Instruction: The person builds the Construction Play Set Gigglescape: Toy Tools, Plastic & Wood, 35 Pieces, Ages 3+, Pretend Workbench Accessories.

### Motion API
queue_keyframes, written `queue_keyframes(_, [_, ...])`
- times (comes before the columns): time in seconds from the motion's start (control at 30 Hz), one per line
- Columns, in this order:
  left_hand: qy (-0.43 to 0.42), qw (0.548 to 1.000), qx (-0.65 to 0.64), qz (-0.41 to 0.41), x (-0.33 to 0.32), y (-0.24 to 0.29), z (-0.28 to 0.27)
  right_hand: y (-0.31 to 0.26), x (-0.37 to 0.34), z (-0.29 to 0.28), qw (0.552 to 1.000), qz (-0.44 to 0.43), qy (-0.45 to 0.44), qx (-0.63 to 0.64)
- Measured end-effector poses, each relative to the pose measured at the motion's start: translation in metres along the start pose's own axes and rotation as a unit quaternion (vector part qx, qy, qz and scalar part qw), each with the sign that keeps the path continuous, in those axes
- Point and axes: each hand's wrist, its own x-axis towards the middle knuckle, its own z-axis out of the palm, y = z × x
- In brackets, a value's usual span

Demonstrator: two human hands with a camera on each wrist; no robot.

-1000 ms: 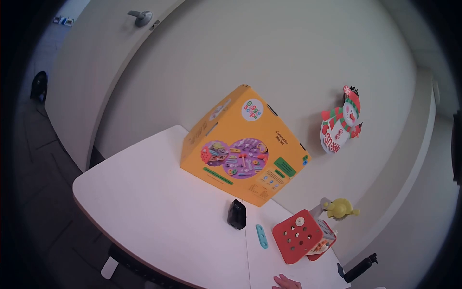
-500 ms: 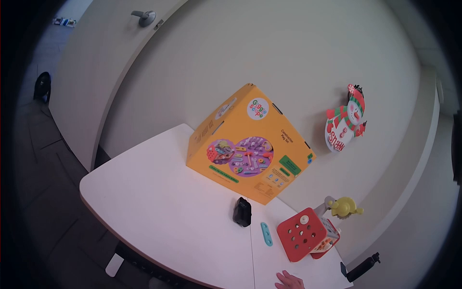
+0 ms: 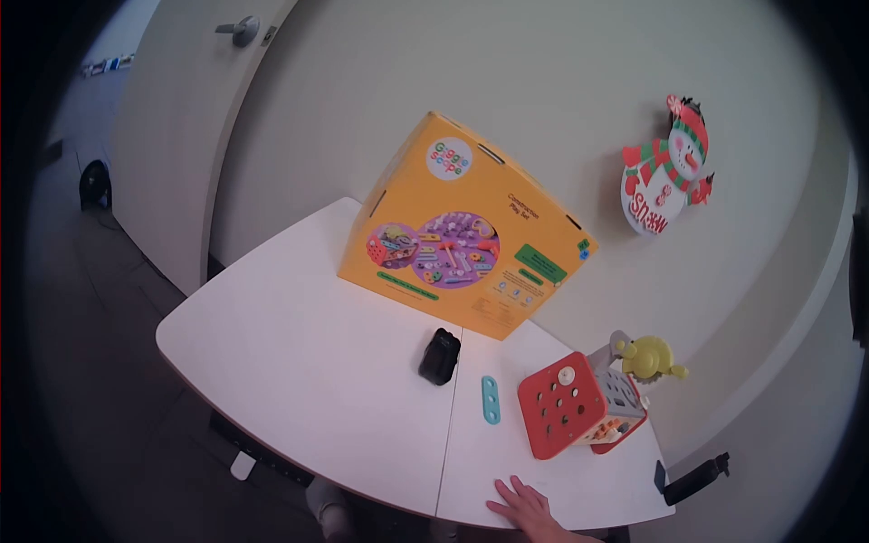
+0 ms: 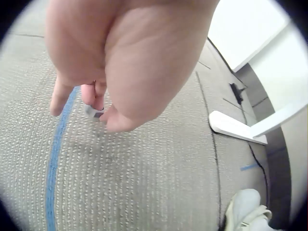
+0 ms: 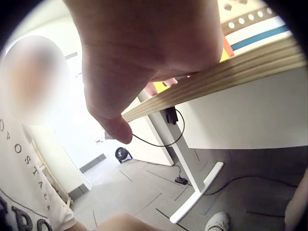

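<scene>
My right hand (image 3: 525, 505) rests at the front edge of the white table, fingers spread and relaxed. In the right wrist view that hand (image 5: 149, 62) lies over the wooden table edge, its thumb hanging below it. Nearest to it are a red toy box with holes (image 3: 563, 407) and a turquoise strip with holes (image 3: 491, 400). The left hand (image 4: 130, 62) is outside the head view; its wrist view shows it low over the carpet. Its curled fingers and thumb pinch a small grey-white thing (image 4: 93, 112), mostly hidden, whose kind I cannot tell.
A large yellow play-set box (image 3: 471, 235) stands at the back of the table. Near the middle lies a black case (image 3: 440, 357). A black bottle (image 3: 697, 478) is by the right end. Below are a white table leg (image 4: 236, 127) and a shoe (image 4: 248, 211).
The head view has shifted downward, so the table sits higher and more of its front edge shows. More of my right hand and wrist has come into sight. The toys keep their places.
</scene>
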Motion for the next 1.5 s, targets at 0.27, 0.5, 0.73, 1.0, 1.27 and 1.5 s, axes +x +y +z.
queue_keyframes(0.27, [-0.128,0.899,-0.096,0.408,-0.137,0.242,-0.166,0.028,-0.032,-0.015,0.956,-0.049,0.067,0.281])
queue_keyframes(0.5, [-0.308,0.739,0.058,0.596,-0.322,0.443,-0.279,0.082,-0.092,-0.031,0.900,-0.064,-0.014,0.432])
queue_keyframes(0.73, [-0.319,0.653,0.183,0.662,-0.511,0.593,-0.308,0.084,-0.123,-0.059,0.803,-0.027,0.043,0.593])
queue_keyframes(1.0, [-0.145,0.642,0.179,0.732,-0.611,0.690,-0.277,0.111,-0.157,-0.099,0.582,-0.067,0.101,0.804])
queue_keyframes(1.27, [-0.191,0.643,0.090,0.736,-0.591,0.719,-0.244,0.152,-0.168,-0.090,0.502,-0.077,0.128,0.852])
queue_keyframes(1.5, [-0.076,0.650,0.095,0.750,-0.556,0.763,-0.230,0.191,-0.150,-0.057,0.476,0.011,0.217,0.852])
